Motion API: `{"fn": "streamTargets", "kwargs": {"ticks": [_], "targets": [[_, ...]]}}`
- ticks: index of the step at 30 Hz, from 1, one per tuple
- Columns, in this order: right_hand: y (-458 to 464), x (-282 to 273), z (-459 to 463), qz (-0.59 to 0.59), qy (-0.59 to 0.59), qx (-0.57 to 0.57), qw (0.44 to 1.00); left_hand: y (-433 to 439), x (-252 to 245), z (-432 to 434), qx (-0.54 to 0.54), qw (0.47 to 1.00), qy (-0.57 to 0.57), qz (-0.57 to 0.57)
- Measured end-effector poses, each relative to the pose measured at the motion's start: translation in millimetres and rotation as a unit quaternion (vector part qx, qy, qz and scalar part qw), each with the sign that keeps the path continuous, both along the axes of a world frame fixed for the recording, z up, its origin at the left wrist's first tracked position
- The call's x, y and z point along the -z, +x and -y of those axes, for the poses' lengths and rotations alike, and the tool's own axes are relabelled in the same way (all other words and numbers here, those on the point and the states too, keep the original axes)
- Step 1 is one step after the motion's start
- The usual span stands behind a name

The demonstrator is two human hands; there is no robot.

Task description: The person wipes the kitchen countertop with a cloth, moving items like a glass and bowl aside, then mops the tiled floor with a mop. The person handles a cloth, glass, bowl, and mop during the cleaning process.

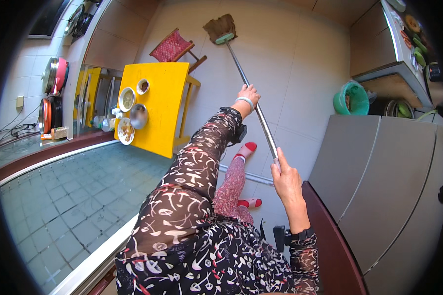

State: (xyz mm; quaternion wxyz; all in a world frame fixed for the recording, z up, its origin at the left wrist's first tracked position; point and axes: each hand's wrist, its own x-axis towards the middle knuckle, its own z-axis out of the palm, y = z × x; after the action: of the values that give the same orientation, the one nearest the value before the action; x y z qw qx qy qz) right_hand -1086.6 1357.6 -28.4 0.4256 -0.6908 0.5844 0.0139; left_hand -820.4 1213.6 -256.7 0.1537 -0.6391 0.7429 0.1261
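A mop with a metal pole [267,129] slants across the floor away from me. My left hand [248,96], with a pale bangle at the wrist, grips the pole about midway. Closer to my body, my right hand [287,179] is wrapped around the pole's near end, its index finger stretched along it. At the far end, a light green mop head [224,38] carries a brown cloth [221,25], which lies spread on the pale tiled floor [265,48].
A yellow table [162,107] on the left bears several bowls and a plate of food [126,131]. Beyond it is a wooden chair with a red woven seat [170,47]. A green bin [351,98] stands beside the grey cabinet [384,166] at right. A floor track [249,176] crosses near my feet.
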Motion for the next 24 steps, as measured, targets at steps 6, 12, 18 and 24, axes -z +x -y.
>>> {"fn": "streamTargets", "kwargs": {"ticks": [6,12,18,24], "targets": [[-27.4,-30.6,-77.2,-0.018,0.074,-0.004,0.997,-38.8,-11.9,-87.8,0.055,0.998,0.03,0.01],[-143.9,-59.8,-209.7,-0.027,0.079,0.019,0.996,-156.1,-21.7,-212.5,0.163,0.984,0.065,-0.011],[-262.6,-139.1,-349.1,-0.097,0.158,0.055,0.981,-293.7,-68.2,-357.8,0.246,0.938,0.229,-0.084],[-358.3,-241.1,-453.3,-0.253,0.051,0.098,0.961,-437.9,-125.8,-448.8,0.405,0.82,0.354,-0.194]]}}
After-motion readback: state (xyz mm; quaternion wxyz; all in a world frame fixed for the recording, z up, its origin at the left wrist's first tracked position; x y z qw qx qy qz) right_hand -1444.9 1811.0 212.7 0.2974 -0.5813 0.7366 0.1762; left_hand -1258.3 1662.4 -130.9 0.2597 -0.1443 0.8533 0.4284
